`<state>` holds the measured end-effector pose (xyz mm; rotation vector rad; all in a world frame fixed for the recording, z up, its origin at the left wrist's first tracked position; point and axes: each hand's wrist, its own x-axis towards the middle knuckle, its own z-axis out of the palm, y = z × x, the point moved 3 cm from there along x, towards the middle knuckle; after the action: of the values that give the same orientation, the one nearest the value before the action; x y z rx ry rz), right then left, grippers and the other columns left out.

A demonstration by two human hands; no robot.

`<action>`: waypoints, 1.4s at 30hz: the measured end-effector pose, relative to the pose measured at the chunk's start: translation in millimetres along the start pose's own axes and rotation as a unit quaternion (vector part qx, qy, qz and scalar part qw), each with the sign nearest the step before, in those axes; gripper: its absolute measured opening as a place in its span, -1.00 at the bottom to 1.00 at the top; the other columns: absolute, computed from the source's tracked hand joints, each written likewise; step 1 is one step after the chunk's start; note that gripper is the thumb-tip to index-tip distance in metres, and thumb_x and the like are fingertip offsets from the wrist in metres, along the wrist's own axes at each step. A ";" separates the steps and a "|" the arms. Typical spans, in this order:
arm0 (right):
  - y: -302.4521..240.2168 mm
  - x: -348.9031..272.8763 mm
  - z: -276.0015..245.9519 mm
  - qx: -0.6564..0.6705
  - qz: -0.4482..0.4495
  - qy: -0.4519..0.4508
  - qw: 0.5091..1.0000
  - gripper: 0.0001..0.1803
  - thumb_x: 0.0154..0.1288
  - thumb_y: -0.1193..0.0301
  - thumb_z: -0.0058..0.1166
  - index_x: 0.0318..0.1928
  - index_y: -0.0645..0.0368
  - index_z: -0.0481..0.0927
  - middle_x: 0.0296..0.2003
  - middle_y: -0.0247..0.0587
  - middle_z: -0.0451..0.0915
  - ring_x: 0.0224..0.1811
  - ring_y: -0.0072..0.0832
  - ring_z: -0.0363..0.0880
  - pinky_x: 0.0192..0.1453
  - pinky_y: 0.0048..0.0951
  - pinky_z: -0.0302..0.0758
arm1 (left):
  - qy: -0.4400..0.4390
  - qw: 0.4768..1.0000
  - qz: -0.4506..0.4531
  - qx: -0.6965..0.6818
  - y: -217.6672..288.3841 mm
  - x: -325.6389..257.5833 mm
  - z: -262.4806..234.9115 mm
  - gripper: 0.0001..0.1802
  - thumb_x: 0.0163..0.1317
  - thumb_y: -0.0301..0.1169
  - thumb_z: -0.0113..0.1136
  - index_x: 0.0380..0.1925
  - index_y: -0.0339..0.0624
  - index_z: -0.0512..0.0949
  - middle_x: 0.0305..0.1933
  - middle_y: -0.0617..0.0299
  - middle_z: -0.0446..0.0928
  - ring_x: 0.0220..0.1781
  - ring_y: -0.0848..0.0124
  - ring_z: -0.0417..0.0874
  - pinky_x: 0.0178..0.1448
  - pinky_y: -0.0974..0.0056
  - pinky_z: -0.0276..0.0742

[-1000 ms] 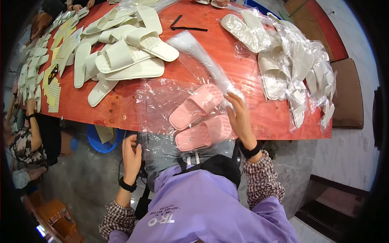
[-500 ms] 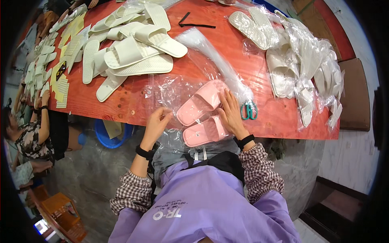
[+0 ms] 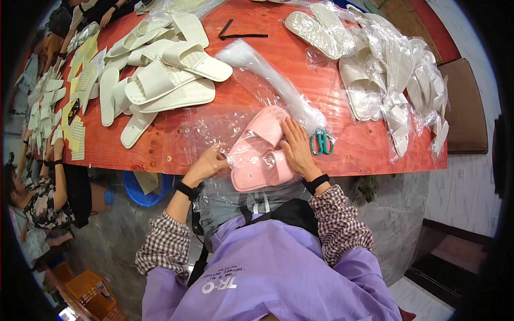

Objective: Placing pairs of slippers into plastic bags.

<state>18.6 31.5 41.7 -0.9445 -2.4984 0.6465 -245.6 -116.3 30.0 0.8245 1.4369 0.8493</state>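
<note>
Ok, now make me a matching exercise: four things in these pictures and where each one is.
1. Pink slippers
2. Scissors
3. Black strap
4. Blue basin

A. Lower than the red table, left of the left hand
B. Between the left hand and the right hand
C. Just right of the right hand
D. Farther across the table, bent into a V

Pairs: 1-B, 2-C, 3-D, 4-A

Pink slippers (image 3: 250, 172) in clear plastic (image 3: 201, 129), right hand (image 3: 297, 148) on top, left hand (image 3: 206, 163) alongside
</note>
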 end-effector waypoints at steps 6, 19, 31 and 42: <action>2.9 0.1 1.7 -0.002 0.021 0.017 1.000 -0.36 0.44 0.24 -0.23 0.46 0.16 0.15 0.47 -0.06 0.11 0.55 -0.12 -0.03 0.56 -0.08 -0.15 | -0.030 0.969 0.091 0.230 26.7 0.3 29.5 -0.14 -0.13 -0.21 0.56 0.10 -0.42 0.33 -0.12 -0.14 0.56 -0.06 0.14 0.61 0.07 0.17 0.51; 14.5 -14.2 -2.1 -0.079 -0.009 -0.082 0.993 -0.09 0.19 -0.15 0.09 0.48 -0.10 0.18 0.52 0.04 -0.07 0.57 0.07 -0.22 0.56 0.13 -0.27 | 0.135 0.987 0.034 -0.082 -4.3 -73.5 -39.3 -0.49 0.17 -0.55 0.21 0.15 -0.34 0.39 0.07 0.20 0.50 0.11 0.45 0.49 0.23 0.31 0.40; -3.0 -14.7 2.6 -0.156 -0.058 -0.135 0.977 -0.01 0.09 -0.37 0.02 0.49 -0.27 0.16 0.49 0.26 -0.12 0.55 0.18 -0.25 0.55 0.17 -0.30 | 0.412 0.808 0.296 -0.300 62.1 -176.7 -268.1 -0.51 0.44 -0.22 0.05 0.24 -0.31 0.37 0.25 0.14 0.45 0.27 0.33 0.47 0.36 0.15 0.37; -8.1 -15.0 3.4 -0.157 -0.058 -0.102 0.981 -0.02 0.11 -0.36 0.03 0.48 -0.25 0.16 0.49 0.24 -0.10 0.55 0.21 -0.24 0.55 0.16 -0.28 | 0.094 0.891 0.345 0.279 164.8 -58.7 48.7 -0.50 0.17 -0.41 0.23 0.16 -0.19 0.50 0.21 -0.02 0.49 0.31 0.09 0.44 0.38 0.09 0.30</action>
<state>23.2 14.8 40.4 -0.8637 -2.8726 0.3304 -194.5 -87.4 201.8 1.8054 1.6004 1.0691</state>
